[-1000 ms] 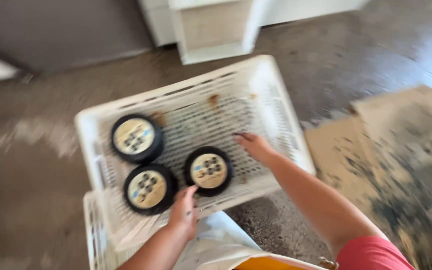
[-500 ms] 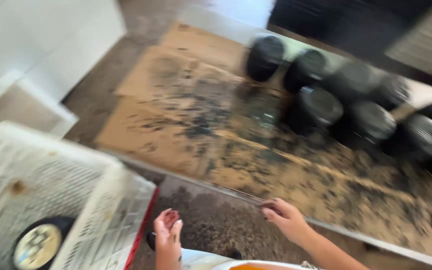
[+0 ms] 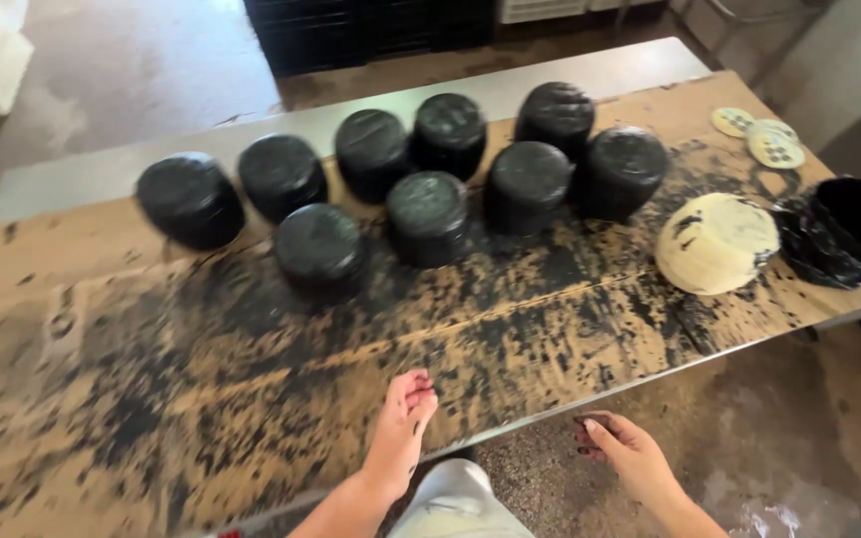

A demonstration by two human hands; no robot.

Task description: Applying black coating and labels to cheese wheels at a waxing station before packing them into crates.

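Head view looks down on a table [image 3: 570,75] covered with cardboard [image 3: 151,399] smeared black, likely to catch the coating. Nine black rounds [image 3: 427,214] sit in two loose rows at the far side, set apart as if drying. One pale, uncoated round [image 3: 716,242] lies right, beside a black bowl [image 3: 854,224]; round pale labels [image 3: 759,137] lie behind it. Left hand [image 3: 401,423] rests flat on the cardboard edge, fingers together, empty; right hand [image 3: 625,453] hangs loosely curled, empty, below the table edge.
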